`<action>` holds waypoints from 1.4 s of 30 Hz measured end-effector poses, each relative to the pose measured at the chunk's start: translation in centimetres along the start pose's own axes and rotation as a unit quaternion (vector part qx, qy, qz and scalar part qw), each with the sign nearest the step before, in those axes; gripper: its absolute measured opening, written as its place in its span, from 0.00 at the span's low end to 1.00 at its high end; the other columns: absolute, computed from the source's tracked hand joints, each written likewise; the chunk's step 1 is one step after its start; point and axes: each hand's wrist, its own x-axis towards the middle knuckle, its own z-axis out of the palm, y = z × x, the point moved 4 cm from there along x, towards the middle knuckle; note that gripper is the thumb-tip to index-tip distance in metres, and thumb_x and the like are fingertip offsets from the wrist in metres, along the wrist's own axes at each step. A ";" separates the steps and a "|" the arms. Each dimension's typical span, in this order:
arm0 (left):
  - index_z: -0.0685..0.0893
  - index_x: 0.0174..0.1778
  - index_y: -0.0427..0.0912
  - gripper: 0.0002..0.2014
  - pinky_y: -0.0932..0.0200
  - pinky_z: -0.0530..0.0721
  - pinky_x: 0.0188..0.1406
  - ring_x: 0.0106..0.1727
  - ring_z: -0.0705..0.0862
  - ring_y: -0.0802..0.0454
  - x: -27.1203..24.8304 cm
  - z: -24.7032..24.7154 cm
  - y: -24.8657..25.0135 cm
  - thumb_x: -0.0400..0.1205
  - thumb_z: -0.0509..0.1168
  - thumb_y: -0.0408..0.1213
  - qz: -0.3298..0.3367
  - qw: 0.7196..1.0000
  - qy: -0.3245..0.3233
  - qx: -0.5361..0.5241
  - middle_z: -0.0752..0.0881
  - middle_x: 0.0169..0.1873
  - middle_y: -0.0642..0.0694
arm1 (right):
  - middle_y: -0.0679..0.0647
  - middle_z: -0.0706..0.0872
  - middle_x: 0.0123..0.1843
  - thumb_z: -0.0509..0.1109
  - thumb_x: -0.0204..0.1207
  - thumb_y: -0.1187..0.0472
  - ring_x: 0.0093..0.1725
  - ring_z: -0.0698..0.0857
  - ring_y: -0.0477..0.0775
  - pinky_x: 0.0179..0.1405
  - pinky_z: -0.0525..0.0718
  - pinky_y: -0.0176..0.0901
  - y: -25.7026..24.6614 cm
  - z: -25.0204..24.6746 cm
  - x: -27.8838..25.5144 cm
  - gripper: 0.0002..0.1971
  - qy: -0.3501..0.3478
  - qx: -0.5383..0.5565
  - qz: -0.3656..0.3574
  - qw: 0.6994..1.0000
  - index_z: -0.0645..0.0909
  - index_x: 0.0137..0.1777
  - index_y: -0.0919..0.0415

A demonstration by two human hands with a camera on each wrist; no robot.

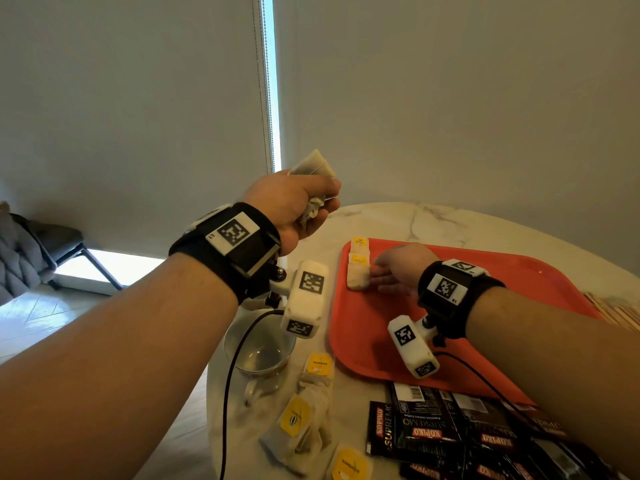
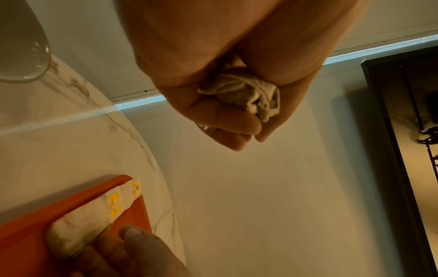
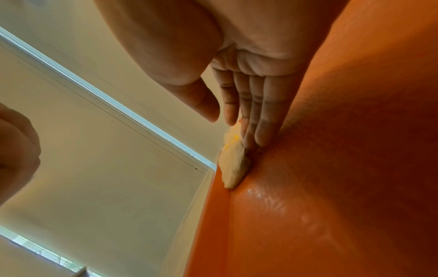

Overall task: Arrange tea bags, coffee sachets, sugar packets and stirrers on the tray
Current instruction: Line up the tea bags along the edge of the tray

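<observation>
Tray, red, flat on a round marble-patterned table, taken here as the landmark. Left hand raised above and to the left of the tray, fingers curled round a crumpled bundle of tea bags, the paper and strings bunched in the palm as the left wrist view shows. Right hand lying low on the tray's far left part, fingers straight and together, fingertips touching the side of a tea bag on the tray; nothing is gripped. This tea bag lies along the tray's left rim, with a second tea bag just beyond it at the far left corner, each showing a yellow tag. Loose tea bags with yellow tags lie on the table off the tray's near left corner, beside a clear glass cup. Black coffee sachets lie in an overlapping heap on the table along the tray's near edge. Pale wooden stirrers lie at the tray's right edge, partly out of frame
</observation>
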 end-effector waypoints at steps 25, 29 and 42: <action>0.85 0.67 0.40 0.16 0.66 0.80 0.19 0.32 0.90 0.55 -1.9 1.4 0.3 0.86 0.74 0.39 -0.034 0.998 -0.039 0.037 0.94 0.42 0.45 | 0.55 0.88 0.55 0.75 0.80 0.52 0.55 0.87 0.57 0.61 0.88 0.57 -4.4 -3.6 -2.5 0.15 0.108 -0.077 -0.181 0.975 0.88 0.62 0.58; 0.85 0.67 0.46 0.13 0.65 0.81 0.23 0.39 0.90 0.54 -4.5 2.9 0.5 0.86 0.74 0.38 -0.010 0.995 -0.071 0.074 0.96 0.47 0.45 | 0.53 0.92 0.55 0.75 0.80 0.46 0.59 0.88 0.56 0.59 0.89 0.57 -6.6 -3.8 -8.9 0.12 0.027 0.051 -0.318 0.946 0.90 0.54 0.53; 0.86 0.65 0.41 0.13 0.65 0.80 0.22 0.38 0.89 0.54 -9.5 4.9 -2.2 0.85 0.73 0.33 -0.020 0.997 -0.064 0.042 0.95 0.48 0.43 | 0.60 0.93 0.47 0.77 0.80 0.62 0.38 0.90 0.55 0.38 0.89 0.48 -4.5 -6.6 -15.1 0.06 -0.057 0.152 -0.319 0.934 0.88 0.54 0.62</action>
